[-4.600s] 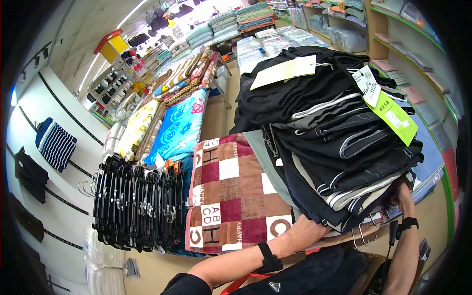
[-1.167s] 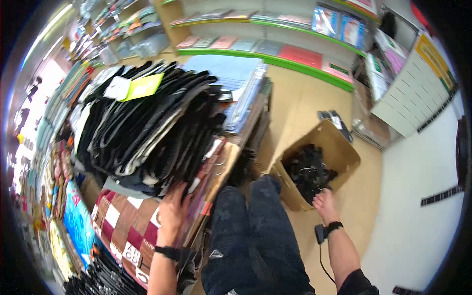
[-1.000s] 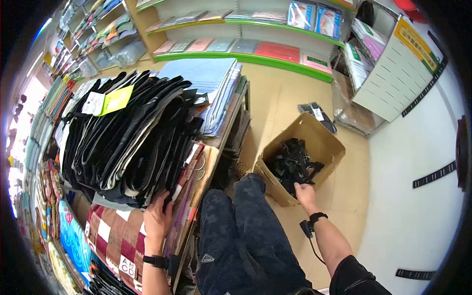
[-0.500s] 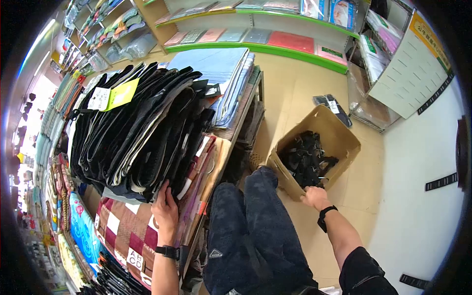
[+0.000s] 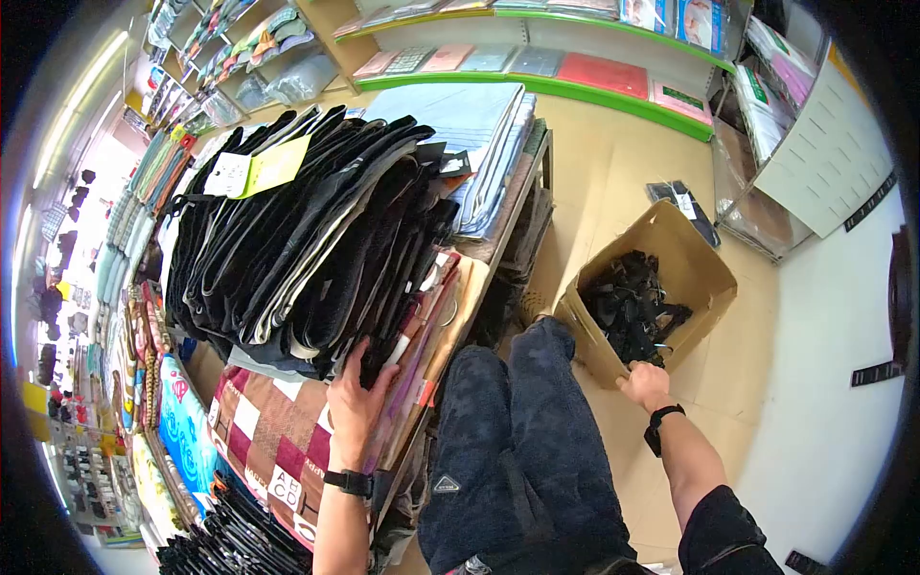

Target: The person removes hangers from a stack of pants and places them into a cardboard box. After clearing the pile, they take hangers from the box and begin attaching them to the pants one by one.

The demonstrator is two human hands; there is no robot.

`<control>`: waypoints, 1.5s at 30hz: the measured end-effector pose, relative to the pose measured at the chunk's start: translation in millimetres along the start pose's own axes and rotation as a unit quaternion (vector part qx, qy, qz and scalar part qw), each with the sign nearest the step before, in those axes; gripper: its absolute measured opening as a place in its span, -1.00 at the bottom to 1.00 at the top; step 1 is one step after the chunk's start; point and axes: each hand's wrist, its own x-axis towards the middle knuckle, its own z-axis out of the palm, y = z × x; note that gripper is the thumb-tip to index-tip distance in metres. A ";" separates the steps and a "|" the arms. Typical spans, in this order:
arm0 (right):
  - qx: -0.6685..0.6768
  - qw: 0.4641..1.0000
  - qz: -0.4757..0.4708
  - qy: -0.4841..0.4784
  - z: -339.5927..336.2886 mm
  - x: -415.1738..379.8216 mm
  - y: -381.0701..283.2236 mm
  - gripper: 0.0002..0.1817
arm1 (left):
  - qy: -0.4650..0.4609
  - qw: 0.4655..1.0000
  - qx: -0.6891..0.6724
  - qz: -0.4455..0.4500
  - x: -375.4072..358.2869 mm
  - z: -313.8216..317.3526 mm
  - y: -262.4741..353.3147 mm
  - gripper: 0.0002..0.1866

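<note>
A large stack of folded black trousers (image 5: 316, 240) lies on the display table, tags on its upper left. At the stack's near edge is my left hand (image 5: 356, 407), fingers stretched and thumb apart, fingertips touching the lowest dark garments. Beneath it spreads a brown, maroon and white checked blanket (image 5: 278, 422). My right hand (image 5: 645, 385) is closed on the near rim of an open cardboard box (image 5: 704, 287), which stands on the floor. Inside the box lies a heap of black items (image 5: 632, 305), too tangled to name.
Folded light blue cloths (image 5: 450, 120) sit behind the trousers. A packaged dark item (image 5: 685, 206) lies on the floor behind the box. Green-edged shelves (image 5: 537, 84) line the back, a wire rack (image 5: 767, 192) stands at the right, and black hangers (image 5: 230, 537) lie lower left.
The whole view has shifted, so things appear farther right. My left thumb has spread away from the fingers, which remain at the stack's edge. My right hand keeps its hold on the box.
</note>
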 end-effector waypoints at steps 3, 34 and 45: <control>0.010 1.000 -0.002 0.005 -3.1 -2.1 -0.8 -0.47 | 0.025 0.996 0.018 0.084 5.9 -0.7 -9.6 -0.50; 0.019 0.999 -0.013 0.045 3.4 -1.3 0.8 -0.48 | 0.073 0.996 0.041 0.006 -9.2 15.4 -5.1 -0.62; 0.001 0.999 -0.010 0.033 1.4 -2.2 -0.9 -0.48 | 0.122 0.992 0.018 -0.022 -7.9 20.5 -0.5 -0.58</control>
